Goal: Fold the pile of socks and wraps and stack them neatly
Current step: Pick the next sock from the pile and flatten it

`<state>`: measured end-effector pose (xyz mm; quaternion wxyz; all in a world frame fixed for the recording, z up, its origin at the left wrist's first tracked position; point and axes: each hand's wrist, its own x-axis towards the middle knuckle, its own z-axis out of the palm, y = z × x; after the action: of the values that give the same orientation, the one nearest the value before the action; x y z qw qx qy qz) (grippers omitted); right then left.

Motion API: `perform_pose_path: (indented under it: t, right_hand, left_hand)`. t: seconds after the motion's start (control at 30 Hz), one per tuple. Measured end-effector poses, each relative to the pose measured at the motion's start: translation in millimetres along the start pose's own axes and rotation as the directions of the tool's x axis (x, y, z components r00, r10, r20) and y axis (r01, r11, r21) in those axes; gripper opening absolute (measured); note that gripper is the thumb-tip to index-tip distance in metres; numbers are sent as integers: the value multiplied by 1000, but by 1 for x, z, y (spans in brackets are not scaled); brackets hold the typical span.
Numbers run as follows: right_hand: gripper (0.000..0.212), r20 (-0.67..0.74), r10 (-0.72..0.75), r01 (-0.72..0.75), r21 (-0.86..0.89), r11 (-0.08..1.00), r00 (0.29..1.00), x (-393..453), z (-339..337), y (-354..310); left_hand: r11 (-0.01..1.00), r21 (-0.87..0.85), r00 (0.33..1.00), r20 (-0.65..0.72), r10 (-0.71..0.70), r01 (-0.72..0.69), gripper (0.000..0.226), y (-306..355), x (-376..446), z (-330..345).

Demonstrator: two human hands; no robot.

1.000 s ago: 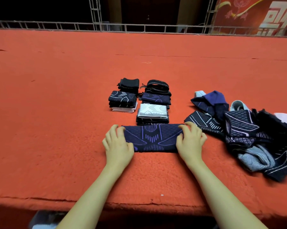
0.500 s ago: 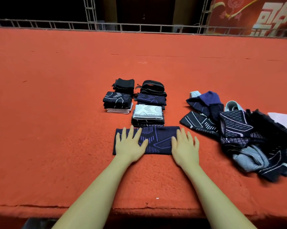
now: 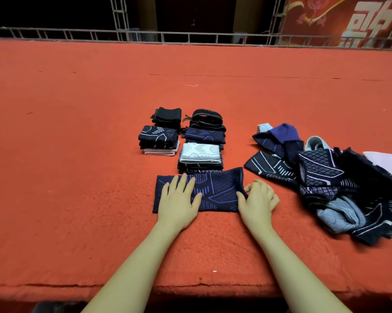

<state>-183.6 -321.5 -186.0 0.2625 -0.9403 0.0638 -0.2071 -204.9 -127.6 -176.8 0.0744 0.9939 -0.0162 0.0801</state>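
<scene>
Carpet: fuzzy orange-red carpet (image 3: 66, 177) covers the whole surface, front edge frayed.
Left stacks: two of them, a plain black stack (image 3: 167, 115) at the back and a patterned stack (image 3: 158, 137) in front, with a pale piece at its bottom.
Middle stacks: three in a row going away, the white-topped stack (image 3: 200, 152) nearest, then a navy stack (image 3: 205, 135), then black coiled wraps (image 3: 206, 117).
Left hand: left hand (image 3: 179, 199) lies flat on the navy wrap, fingers spread and straight.
Navy wrap: navy wrap (image 3: 215, 190), a knit rectangle with purple line pattern, sits just in front of the white-topped stack; its right end is lifted.
Right hand: right hand (image 3: 258, 202) pinches the wrap's right end, fingers curled.
Pile: loose pile (image 3: 339, 184) to the right, tangled navy, grey and pale pieces, too jumbled to count.
Back: metal railing (image 3: 190, 37), red banner (image 3: 348, 19).
</scene>
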Motion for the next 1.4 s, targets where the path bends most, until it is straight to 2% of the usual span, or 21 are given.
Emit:
perform_pose_path:
  t: [0.13,0.2,0.33,0.5,0.57,0.63,0.73,0.8,0.87,0.93,1.0,1.03,1.13,1.2,1.27,1.33,1.4]
  right_hand:
    - [12,-235,-166,213,192,958,958,-5,-7,-5]
    - [13,-280,-202,267,218,939,939,-8,-11,-10]
    - [11,-287,-216,285,227,931,933,-8,-15,-8]
    - [9,-210,-201,245,211,946,957,-9,-14,1]
    - [12,-200,-194,236,218,947,960,-9,-13,-2]
    - [16,-193,-214,257,234,938,957,-9,-11,-8]
    - [17,-145,-280,308,232,923,949,-9,-5,-27]
    - [18,-123,-355,371,155,915,927,-10,2,-44]
    - [24,-86,-419,425,69,903,904,-12,11,-61]
    - [29,-20,-448,448,7,894,894,-14,23,-76]
    - [24,86,-438,440,-7,898,895,-17,30,-86]
    - [30,172,-421,430,-16,903,891,-19,30,-88]
    - [71,387,-423,464,-16,886,820,-14,22,-80]
    - [79,473,-459,499,46,865,752,-7,12,-69]
    - [83,521,-475,545,22,838,709,-4,6,-59]
    - [91,526,-457,560,-43,828,717,-9,8,-56]
    - [89,525,-423,537,-78,840,739,-14,14,-62]
  left_hand:
    - [979,-54,979,46,197,-195,54,11,-1,-3]
    - [965,-62,963,76,260,-256,56,21,3,-5]
    - [951,-117,949,102,299,-287,55,42,17,-5]
    - [950,-43,917,249,311,-310,53,51,24,1]
    - [951,-35,919,245,307,-308,52,47,24,-2]
    - [962,16,947,183,265,-272,50,35,21,-6]
    - [989,116,996,-8,94,-92,51,5,11,-6]
    - [992,123,975,-221,-13,41,48,-13,5,-3]
    - [984,109,943,-317,-99,139,47,-26,0,1]
    - [975,72,929,-326,-177,211,47,-31,-5,3]
    - [971,45,919,-336,-207,235,46,-31,-10,3]
    - [973,39,916,-347,-201,228,45,-31,-10,4]
    - [980,29,908,-382,-173,199,54,-32,-9,7]
    - [979,3,896,-403,-185,203,59,-32,-8,6]
    - [975,-19,885,-417,-208,221,59,-32,-7,6]
    - [971,-39,877,-422,-231,237,60,-33,-6,7]
    - [969,-70,869,-431,-243,236,61,-33,-6,9]
